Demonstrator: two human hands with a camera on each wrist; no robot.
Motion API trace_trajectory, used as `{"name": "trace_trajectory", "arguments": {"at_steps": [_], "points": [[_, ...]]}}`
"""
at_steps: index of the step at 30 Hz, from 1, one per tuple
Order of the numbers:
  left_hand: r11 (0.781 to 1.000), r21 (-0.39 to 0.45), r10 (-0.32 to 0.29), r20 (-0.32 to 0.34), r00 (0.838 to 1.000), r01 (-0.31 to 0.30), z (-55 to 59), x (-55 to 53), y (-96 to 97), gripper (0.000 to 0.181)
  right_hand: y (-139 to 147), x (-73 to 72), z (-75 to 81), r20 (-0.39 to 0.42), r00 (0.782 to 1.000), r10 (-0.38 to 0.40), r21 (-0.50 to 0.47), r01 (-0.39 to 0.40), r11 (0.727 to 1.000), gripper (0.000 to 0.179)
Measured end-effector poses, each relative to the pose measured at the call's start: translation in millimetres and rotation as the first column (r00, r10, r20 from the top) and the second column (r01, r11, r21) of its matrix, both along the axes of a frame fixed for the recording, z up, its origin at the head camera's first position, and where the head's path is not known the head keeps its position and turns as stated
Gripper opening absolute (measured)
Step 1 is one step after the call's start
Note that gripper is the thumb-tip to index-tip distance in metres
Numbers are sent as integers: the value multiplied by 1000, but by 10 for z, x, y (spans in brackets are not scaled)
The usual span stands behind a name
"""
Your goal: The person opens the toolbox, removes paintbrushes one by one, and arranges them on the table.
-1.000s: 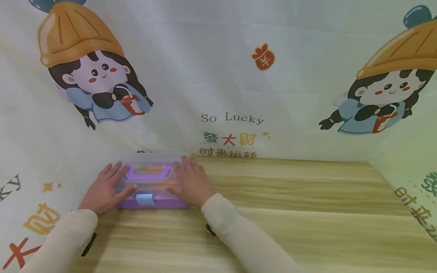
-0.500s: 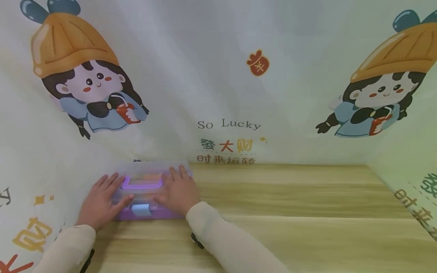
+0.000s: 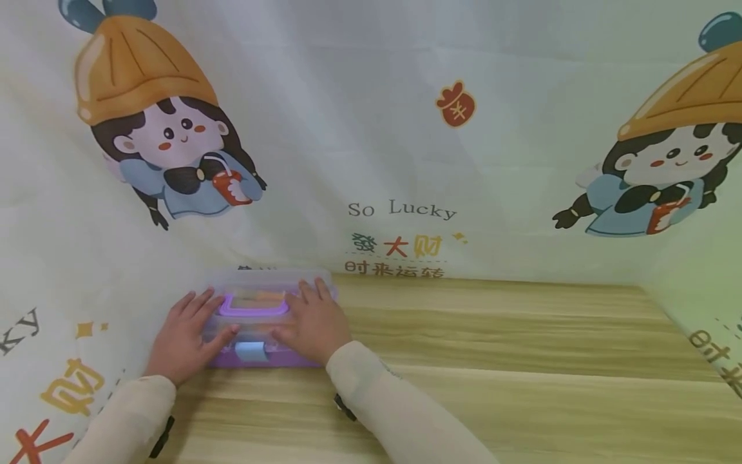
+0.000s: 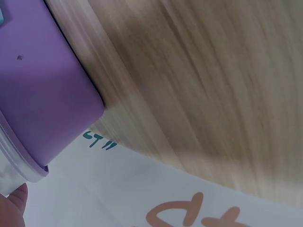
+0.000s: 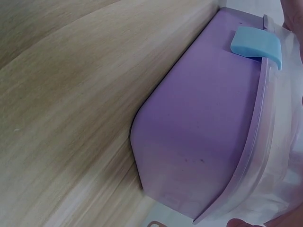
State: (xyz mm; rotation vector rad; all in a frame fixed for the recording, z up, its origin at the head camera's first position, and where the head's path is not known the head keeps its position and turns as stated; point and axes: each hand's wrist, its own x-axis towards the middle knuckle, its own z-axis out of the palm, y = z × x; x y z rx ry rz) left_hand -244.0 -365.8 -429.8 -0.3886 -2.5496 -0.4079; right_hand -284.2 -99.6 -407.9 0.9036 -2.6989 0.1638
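A purple storage box (image 3: 278, 358) with a clear lid, a purple carry handle (image 3: 255, 312) and a light-blue latch (image 3: 251, 351) sits at the back left of the table. Through the lid, orange-brown contents show faintly. My left hand (image 3: 188, 338) rests on the lid's left end, thumb pointing toward the latch. Across the right end lies my right hand (image 3: 319, 322), its fingers spread toward the back edge. In the right wrist view the latch (image 5: 255, 43) lies down over the lid's rim. Only a fingertip (image 4: 19, 197) of the left hand shows in the left wrist view.
The wood-grain table (image 3: 493, 335) extends to the right of the box. White printed cloth (image 3: 493, 161) hangs behind it and along both sides, close to the box's back and left end.
The right hand has shifted left, further in over the lid. The box and left hand have stayed in place, while the head view has swayed slightly.
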Motion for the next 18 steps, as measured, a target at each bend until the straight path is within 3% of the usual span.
{"name": "trace_trajectory", "arguments": {"at_steps": [10,18], "points": [[1000,10,8,-21,1000,-7,-5,37,74,69,51,18,-23,-14,1000,-9,-16,8,1000,71],[1000,-2,31,-1,1000,-31,1,50,145,71,106,40,-31,8,1000,-14,-69,14,998,70]]}}
